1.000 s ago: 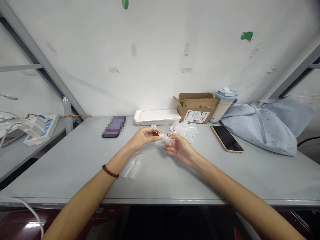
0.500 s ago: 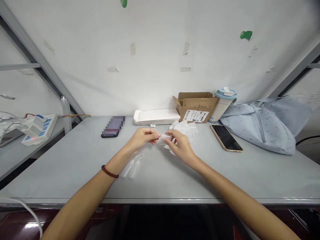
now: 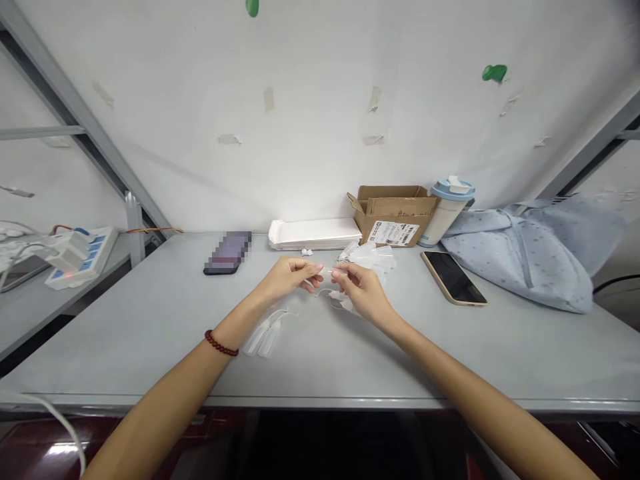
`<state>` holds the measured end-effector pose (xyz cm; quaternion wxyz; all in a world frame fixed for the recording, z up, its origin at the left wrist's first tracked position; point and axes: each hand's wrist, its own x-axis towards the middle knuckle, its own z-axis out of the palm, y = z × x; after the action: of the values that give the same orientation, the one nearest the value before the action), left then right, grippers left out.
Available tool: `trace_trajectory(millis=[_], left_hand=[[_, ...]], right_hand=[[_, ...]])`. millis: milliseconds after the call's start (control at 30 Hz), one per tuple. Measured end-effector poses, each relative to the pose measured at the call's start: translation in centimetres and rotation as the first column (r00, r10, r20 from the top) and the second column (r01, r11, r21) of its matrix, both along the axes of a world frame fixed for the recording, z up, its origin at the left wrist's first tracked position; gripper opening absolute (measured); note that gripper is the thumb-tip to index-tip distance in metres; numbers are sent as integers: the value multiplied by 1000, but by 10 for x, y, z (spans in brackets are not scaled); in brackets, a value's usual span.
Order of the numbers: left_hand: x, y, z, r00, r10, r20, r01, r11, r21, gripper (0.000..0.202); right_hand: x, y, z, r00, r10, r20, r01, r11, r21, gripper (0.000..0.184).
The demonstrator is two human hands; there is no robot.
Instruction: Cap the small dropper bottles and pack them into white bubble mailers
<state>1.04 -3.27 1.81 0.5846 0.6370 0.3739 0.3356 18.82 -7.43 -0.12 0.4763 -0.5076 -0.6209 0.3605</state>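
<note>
— What lies around the two hands?

— The grey table (image 3: 150, 333) under them. Well off to the right of the grip is a pale blue bag (image 3: 525, 257). Beyond the grip, by the wall, are a cardboard box (image 3: 393, 213) and a stack of white trays (image 3: 315, 233), with a lidded cup (image 3: 447, 210) beside the box.

— Anything closer?

— A phone (image 3: 453, 277) lies face up to the right of the right hand. A heap of clear bottles (image 3: 375, 257) sits just behind that hand. Two more bottles (image 3: 264, 337) lie on the table, near the left wrist (the one with the bead bracelet).

— And the hands themselves?

— The left hand (image 3: 287, 280) and right hand (image 3: 363, 293) meet above the table, fingertips turned toward each other. Both are pinched on one small clear bottle (image 3: 329, 272).

— Where does it sit in the grip?

— It lies level between the two sets of fingertips, one end in each pinch, lifted off the table. Its finer details are too small to tell.
</note>
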Motion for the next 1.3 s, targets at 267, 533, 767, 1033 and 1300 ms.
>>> trace_trajectory(millis=[267, 533, 767, 1033, 1300], left_hand=[[1, -1, 1, 994, -49, -99, 48, 999, -15, 47], [1, -6, 2, 983, -38, -182, 72, 980, 184, 41], [5, -9, 1, 988, 43, -151, 2, 959, 283, 27], [2, -4, -1, 988, -59, -143, 81, 986, 149, 47], [2, -6, 2, 994, -29, -102, 49, 978, 203, 38]], right_hand=[[-1, -2, -4, 991, -47, 129, 13, 967, 253, 19], [0, -3, -2, 992, -55, 114, 37, 988, 148, 22], [3, 1, 1, 1000, 5, 24, -6, 1000, 26, 29], [2, -4, 1, 992, -52, 114, 31, 983, 182, 22], [2, -4, 2, 990, -43, 135, 15, 980, 200, 24]])
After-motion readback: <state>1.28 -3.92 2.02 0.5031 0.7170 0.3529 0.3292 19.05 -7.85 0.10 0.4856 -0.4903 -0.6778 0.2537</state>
